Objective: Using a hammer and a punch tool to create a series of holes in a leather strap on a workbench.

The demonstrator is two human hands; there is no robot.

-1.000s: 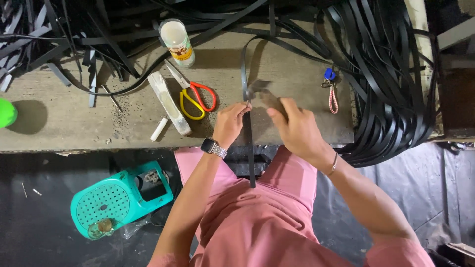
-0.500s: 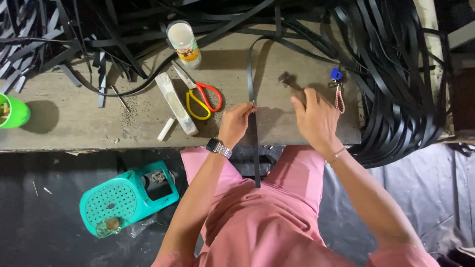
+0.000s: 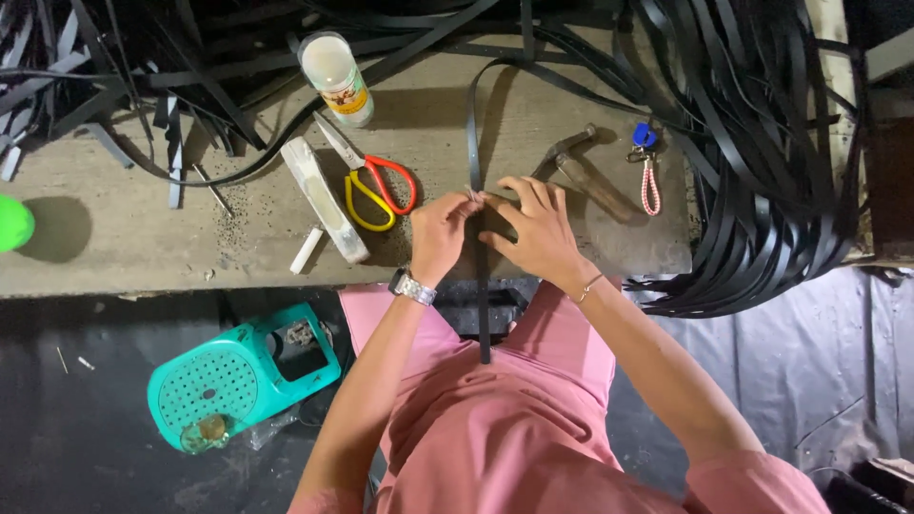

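Note:
A long black strap runs down the wooden bench and hangs over its front edge onto my lap. My left hand, with a wristwatch on it, pinches the strap together with a small metal piece at its top edge. My right hand sits just to the right, its fingertips closed on the same spot of the strap. A hammer lies on the bench just beyond my right hand, untouched.
Red and yellow scissors, a white block and a capped bottle lie left of the strap. A blue tag on a pink cord is at the right. Black strap piles crowd the back and right. A teal plastic stool stands below.
My right hand went out to the right where the hammer now lies, then came back to the strap beside my left hand. My left hand stayed on the strap.

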